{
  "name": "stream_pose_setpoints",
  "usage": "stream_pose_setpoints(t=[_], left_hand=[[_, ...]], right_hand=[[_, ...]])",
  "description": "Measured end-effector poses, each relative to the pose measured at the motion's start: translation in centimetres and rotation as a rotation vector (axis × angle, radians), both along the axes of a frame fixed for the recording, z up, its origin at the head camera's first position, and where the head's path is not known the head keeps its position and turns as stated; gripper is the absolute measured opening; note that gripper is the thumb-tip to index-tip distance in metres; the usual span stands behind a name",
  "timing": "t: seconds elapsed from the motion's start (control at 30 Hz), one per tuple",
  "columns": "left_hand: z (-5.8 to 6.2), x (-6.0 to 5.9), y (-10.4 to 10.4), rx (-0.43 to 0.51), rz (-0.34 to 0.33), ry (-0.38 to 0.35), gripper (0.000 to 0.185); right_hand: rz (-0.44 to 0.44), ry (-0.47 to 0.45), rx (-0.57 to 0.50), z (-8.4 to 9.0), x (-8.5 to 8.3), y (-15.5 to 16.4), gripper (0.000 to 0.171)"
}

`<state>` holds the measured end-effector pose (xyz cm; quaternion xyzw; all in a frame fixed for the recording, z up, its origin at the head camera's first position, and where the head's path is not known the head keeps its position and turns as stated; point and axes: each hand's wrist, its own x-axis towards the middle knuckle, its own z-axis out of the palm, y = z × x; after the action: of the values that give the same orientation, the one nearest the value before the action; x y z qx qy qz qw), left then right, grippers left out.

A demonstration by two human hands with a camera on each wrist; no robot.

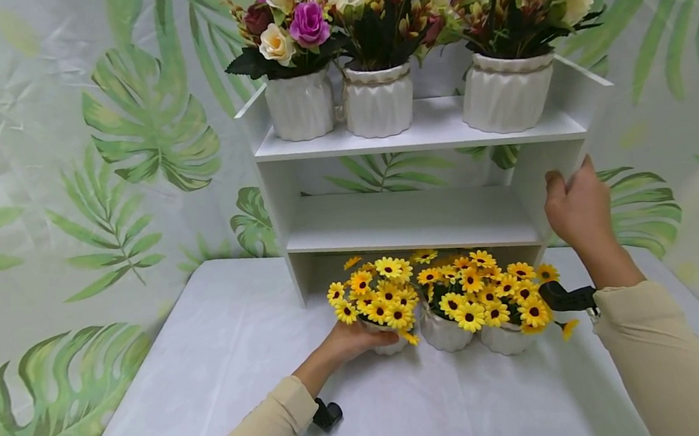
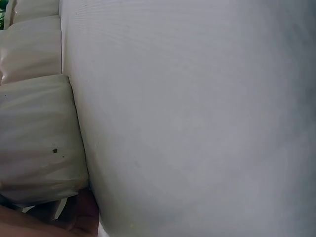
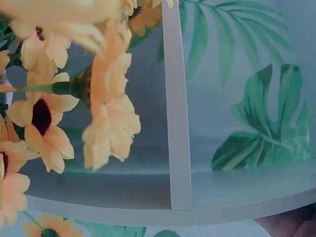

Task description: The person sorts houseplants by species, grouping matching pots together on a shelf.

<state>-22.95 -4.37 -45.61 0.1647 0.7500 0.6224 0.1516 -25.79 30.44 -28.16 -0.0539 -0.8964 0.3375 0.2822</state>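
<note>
The white shelf unit point(image 1: 426, 217) is standing on the table point(image 1: 212, 374) beyond both hands, and the right hand point(image 1: 575, 212) is gripping its right side panel, fingers curling round the front edge at middle-shelf level. Three rose pots point(image 1: 378, 98) are sitting on the top shelf, well above that hand. Nearer the person, three small white pots of yellow daisies are lining up in front of the bottom opening; the left hand point(image 1: 352, 342) is closing round the leftmost daisy pot point(image 1: 387, 331), cupping its base from the left (the wrist view is showing little but ribbed pot wall). That pot is probably light but top-heavy, its glazed ribs slippery and likely breakable, its blooms soft; the body, below the flowers, is looking like the safest place to hold.
</note>
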Motion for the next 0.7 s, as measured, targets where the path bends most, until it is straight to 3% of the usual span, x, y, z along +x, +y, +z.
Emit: stream_pose_setpoints(t=[0.3, 0.7], left_hand=[[0.32, -0.34, -0.01, 0.003, -0.063, 0.051, 0.074], [0.67, -0.44, -0.12, -0.054, -0.068, 0.052, 0.076]], right_hand=[[-0.002, -0.015, 0.0, 0.06, -0.08, -0.13, 0.052], [-0.002, -0.005, 0.015, -0.03, -0.06, 0.0, 0.052]])
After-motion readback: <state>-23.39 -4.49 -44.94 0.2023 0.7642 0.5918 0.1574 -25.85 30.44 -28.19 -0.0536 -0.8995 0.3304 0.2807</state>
